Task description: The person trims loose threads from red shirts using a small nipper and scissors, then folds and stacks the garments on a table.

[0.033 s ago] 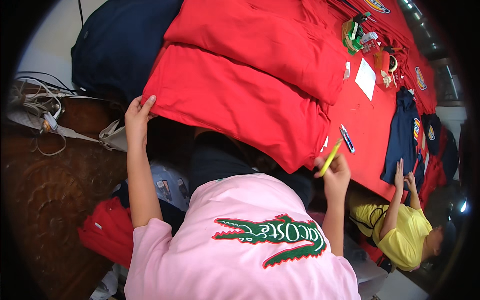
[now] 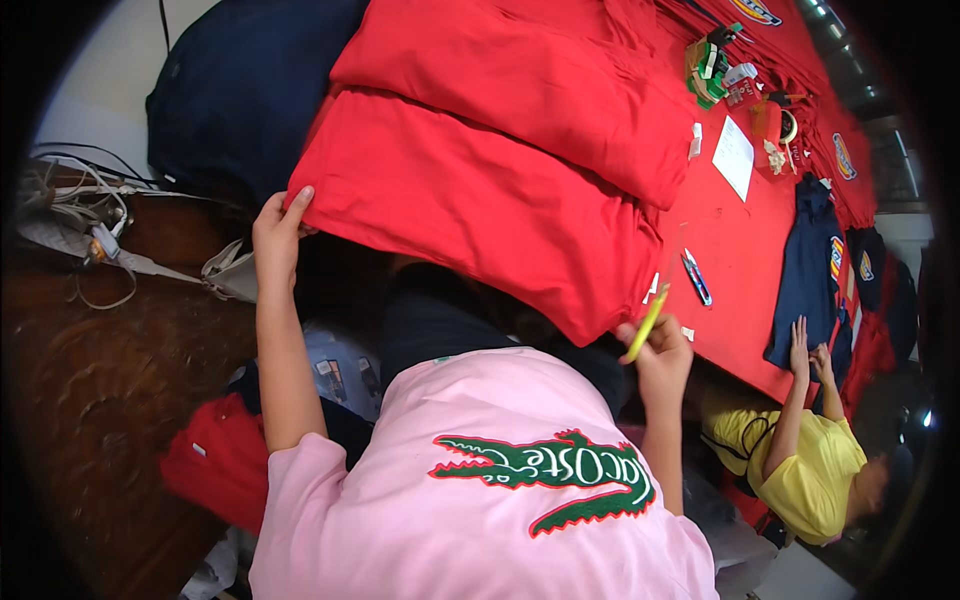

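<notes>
A red garment [image 2: 460, 215] hangs over the table's near edge, its front hem reaching toward my lap. My left hand [image 2: 280, 228] is closed on its left corner, thumb on top and fingers underneath. At the lower right corner of the cloth, my right hand [image 2: 660, 355] is closed around a slim yellow tool [image 2: 648, 322] that points up and away. Its fingertips touch the red cloth; whether they also pinch it I cannot tell. Just beyond lies a pair of blue thread snips [image 2: 696, 277] on the red table surface [image 2: 725, 325].
More red cloth [image 2: 520, 90] is layered behind. Dark navy fabric [image 2: 235, 95] lies far left, above tangled cords [image 2: 95, 205]. A white paper [image 2: 733, 158] and small supply boxes [image 2: 708, 75] stand far right. A person in yellow [image 2: 815, 470] handles a navy garment [image 2: 803, 280] on the right.
My right hand has shifted slightly left and down with the yellow tool. My left hand keeps its hold on the red garment.
</notes>
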`<act>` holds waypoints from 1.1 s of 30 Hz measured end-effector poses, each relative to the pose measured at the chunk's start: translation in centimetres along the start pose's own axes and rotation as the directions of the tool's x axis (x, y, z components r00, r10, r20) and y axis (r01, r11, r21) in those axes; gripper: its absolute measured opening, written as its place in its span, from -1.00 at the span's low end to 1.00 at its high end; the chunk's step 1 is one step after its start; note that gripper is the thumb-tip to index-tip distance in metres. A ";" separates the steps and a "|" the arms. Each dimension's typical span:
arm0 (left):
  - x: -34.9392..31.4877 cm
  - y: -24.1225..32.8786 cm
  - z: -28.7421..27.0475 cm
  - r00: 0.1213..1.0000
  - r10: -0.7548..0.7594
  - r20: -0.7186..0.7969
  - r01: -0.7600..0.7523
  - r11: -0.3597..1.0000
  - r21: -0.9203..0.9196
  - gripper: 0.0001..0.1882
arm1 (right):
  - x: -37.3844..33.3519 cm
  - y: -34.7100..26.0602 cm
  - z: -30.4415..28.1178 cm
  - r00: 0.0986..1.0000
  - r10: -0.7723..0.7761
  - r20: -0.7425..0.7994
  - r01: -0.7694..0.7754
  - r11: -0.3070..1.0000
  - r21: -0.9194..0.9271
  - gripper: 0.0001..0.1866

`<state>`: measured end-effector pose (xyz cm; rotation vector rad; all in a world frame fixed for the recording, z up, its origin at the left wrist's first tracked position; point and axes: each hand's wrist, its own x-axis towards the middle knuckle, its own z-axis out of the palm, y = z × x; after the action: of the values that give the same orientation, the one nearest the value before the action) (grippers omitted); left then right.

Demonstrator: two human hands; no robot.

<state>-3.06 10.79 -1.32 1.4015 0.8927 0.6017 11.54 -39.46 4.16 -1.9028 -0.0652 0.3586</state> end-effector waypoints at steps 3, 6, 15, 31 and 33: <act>0.6 1.2 0.7 0.993 0.114 -0.030 -0.103 0.965 0.241 -0.64 | -2.0 2.0 3.3 0.997 -0.058 -0.047 0.038 0.939 -0.343 -0.69; -0.4 3.3 1.5 0.995 0.101 -0.028 -0.086 0.939 0.333 -0.58 | -1.4 2.1 3.8 0.994 -0.104 -0.029 0.082 0.902 -0.425 -0.74; 1.4 1.8 -4.9 0.992 0.099 -0.081 -0.057 0.911 0.409 -0.63 | 1.0 0.7 -3.4 0.955 0.168 0.244 -0.199 0.974 0.107 -0.79; 1.1 4.0 -4.8 0.983 -0.172 0.057 0.152 0.953 0.262 -0.72 | 1.1 0.9 1.3 0.899 0.157 0.409 -0.220 0.969 0.113 -0.78; 2.3 6.2 -4.5 0.955 -0.280 0.098 0.255 0.944 0.211 -0.72 | 2.1 -1.5 -0.2 0.813 0.182 0.553 -0.361 0.903 0.232 -0.75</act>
<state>-4.51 15.92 4.61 1.4444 1.0405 0.2196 13.83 -38.60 5.14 -1.4351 -0.0830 1.0233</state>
